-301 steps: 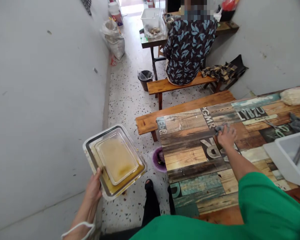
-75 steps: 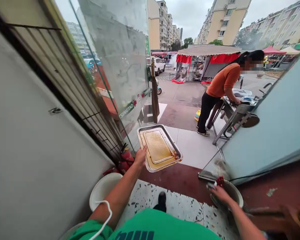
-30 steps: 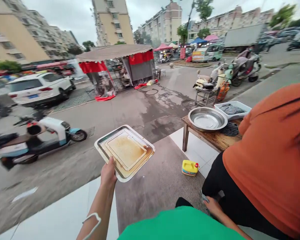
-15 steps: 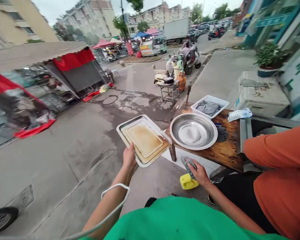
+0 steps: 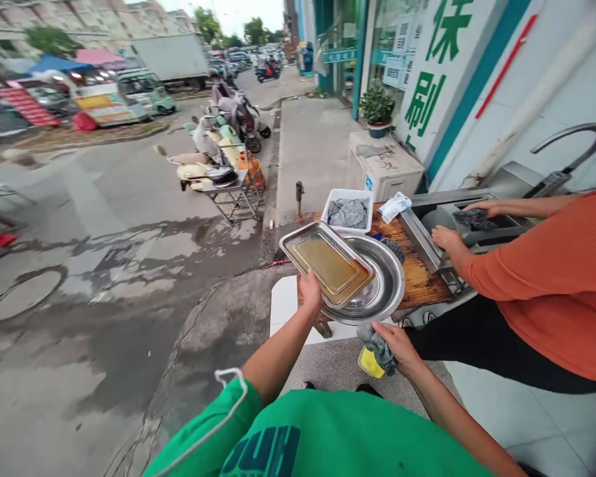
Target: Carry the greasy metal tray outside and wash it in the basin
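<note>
- A rectangular steel tray (image 5: 298, 240) of amber liquid, with a smaller tray nested inside, is gripped at its near edge by the left hand (image 5: 310, 293) — fingers clamped — above a round steel basin (image 5: 390, 281) on the wooden desk (image 5: 420, 275).
- A grey rag (image 5: 376, 340) is enclosed by the right hand (image 5: 397, 343) — fingers curled shut.

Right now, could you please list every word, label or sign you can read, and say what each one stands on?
"保" and "刷": large green characters on the white shopfront wall.
"UH": partial dark lettering on the green shirt; the rest is cut off.
Teal door signs, white window notices and the street stall banner: too blurred to read.
</note>
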{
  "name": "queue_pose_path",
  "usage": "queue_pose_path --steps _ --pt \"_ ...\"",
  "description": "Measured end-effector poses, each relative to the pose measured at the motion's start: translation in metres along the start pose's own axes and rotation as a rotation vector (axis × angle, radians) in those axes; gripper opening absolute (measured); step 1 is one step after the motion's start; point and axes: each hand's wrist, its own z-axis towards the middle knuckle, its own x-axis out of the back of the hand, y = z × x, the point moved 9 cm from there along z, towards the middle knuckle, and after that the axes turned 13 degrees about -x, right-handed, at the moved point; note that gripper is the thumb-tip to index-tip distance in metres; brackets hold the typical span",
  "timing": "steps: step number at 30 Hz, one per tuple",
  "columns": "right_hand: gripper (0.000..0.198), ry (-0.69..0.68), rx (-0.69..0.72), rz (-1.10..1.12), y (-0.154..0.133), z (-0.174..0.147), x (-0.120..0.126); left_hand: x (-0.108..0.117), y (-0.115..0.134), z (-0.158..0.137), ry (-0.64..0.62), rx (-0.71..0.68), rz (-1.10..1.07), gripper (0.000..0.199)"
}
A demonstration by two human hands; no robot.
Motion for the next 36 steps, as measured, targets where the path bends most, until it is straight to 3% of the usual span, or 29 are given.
queue_pose_path --steps 7,15,19,22,25,28,32,36 --pt "0.036 0.138 -0.061 0.219 -0.01 0.015 0.016 -0.042 -0.038 0.011 -0.142 -0.011 0.178 0.043" --pt "0.037 0.13 -0.077 0.297 -0.013 0.055 0.023 -0.051 -0.06 0.025 -0.128 -0.039 0.363 0.042" --pt "0.035 0.146 -0.082 0.339 -0.01 0.061 0.021 -0.055 -0.065 0.028 -0.219 -0.023 0.486 0.042" --pt "0.031 0.17 -0.094 0.374 -0.007 0.067 0.021 -0.049 -0.06 0.028 -0.299 -0.042 0.591 0.054" --pt "0.025 0.202 -0.116 0.401 -0.004 0.082 0.02 -0.059 -0.035 0.023 -0.47 -0.336 0.712 0.074" --pt "0.018 0.249 -0.133 0.431 -0.001 0.102 0.018 -0.096 -0.019 -0.003 -0.808 -0.745 0.819 0.068" --pt "0.015 0.321 -0.129 0.475 0.004 0.115 0.018 -0.139 -0.04 -0.042 -1.263 -1.1 0.918 0.059" --pt "0.023 0.335 -0.134 0.486 0.012 0.11 0.023 -0.162 -0.059 -0.062 -1.452 -1.28 0.895 0.061"
